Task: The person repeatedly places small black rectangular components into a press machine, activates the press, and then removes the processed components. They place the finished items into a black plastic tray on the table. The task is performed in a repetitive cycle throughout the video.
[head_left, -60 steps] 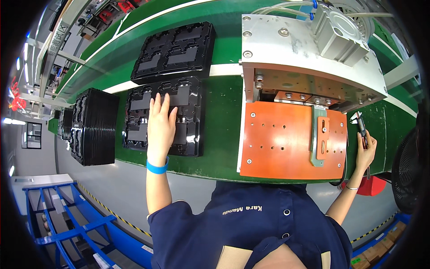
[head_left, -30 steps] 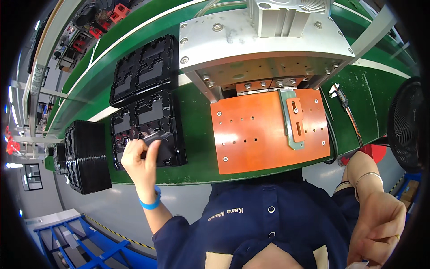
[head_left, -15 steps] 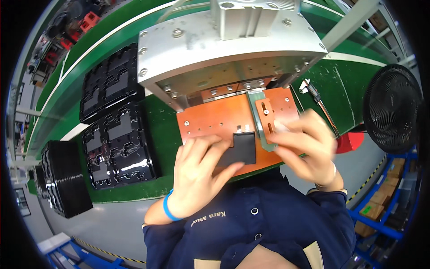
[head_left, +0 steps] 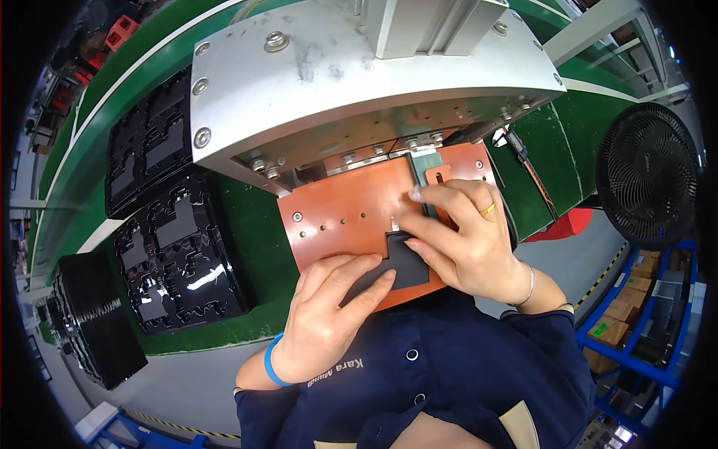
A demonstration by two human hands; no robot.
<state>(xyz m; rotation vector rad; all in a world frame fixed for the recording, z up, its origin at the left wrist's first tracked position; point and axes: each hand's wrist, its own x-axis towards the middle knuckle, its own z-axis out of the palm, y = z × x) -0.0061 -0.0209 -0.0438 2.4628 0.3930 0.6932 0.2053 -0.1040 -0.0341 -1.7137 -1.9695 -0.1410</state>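
A flat black L-shaped battery cell (head_left: 411,269) lies on the orange plate (head_left: 340,198) of a metal press, its near left part under my left hand (head_left: 325,303). That hand grips the cell's left side, thumb and fingers bent around it. My right hand (head_left: 475,243) is closed at the cell's far right corner. Its thumb rests on the black surface and a bent finger reaches the small silvery tab (head_left: 396,223). The index fingertip is just left of the green strip (head_left: 425,170). This strip and the slotted orange block (head_left: 437,176) are partly covered by my right hand.
The press's metal head (head_left: 374,82) overhangs the plate's far edge. To the left stand black plastic trays (head_left: 179,254) with grey pieces, and a stack of trays (head_left: 93,322). Rightward lie a caliper (head_left: 527,165), a black fan (head_left: 649,176) and a blue rack (head_left: 636,314) with boxes.
My right hand has moved left from the green strip's near end to the cell's tabs. The cell has turned slightly, with my left hand still on it. The view has shifted nearer the press.
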